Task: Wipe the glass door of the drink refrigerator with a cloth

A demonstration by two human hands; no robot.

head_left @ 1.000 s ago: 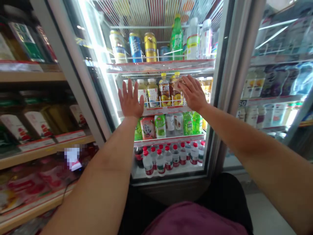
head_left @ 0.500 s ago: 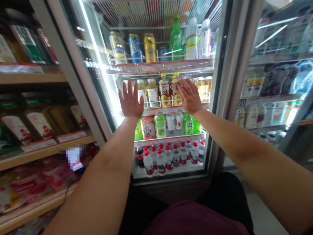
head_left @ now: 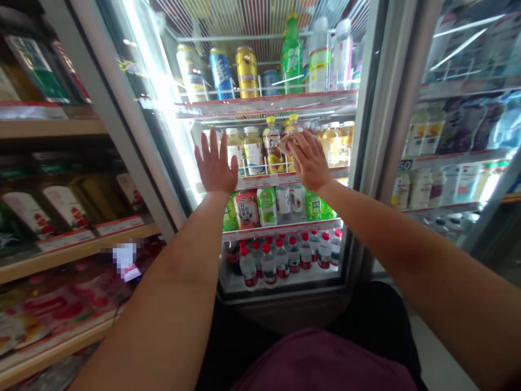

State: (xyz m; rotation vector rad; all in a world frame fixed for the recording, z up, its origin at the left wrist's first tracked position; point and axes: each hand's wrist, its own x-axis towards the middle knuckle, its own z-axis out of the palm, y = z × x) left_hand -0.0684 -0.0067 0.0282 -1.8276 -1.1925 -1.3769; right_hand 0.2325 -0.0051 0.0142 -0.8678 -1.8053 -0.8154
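Far left, wooden shelf (head_left: 52, 127) with rows of bottles, blurry, price strips along the front edges. Then the upright metal frame (head_left: 122, 119) and the lit drinks cooler behind its glass door (head_left: 179, 127). Left hand (head_left: 217, 171) flat, palm to the glass, fingers spread and pointing up, thumb out to the right, holding nothing; looks pressed on the door, in front of pale-capped bottles (head_left: 253, 152) on a middle shelf. Above it inside: pale can (head_left: 191, 73), blue can (head_left: 221, 74), gold can (head_left: 246, 73), upright in that order. Below and right of left hand: pink carton (head_left: 246, 209), green carton (head_left: 267, 206); under those, red-capped bottles (head_left: 269, 266) at the bottom. Next along, yellow-capped bottle (head_left: 272, 144) showing between the hands. Cloth (head_left: 286, 142), pale and crumpled, sits at the fingertips of right hand, up against the glass. Right hand (head_left: 311, 163) has fingers together, slightly bent, gripping the cloth; most of it is covered by them, full shape can't be told. Green bottle (head_left: 292, 51) stands above on the top visible shelf. Lower middle, purple garment (head_left: 325, 361). Far right, second cooler (head_left: 464, 157) with more bottles and pouches, blurry.
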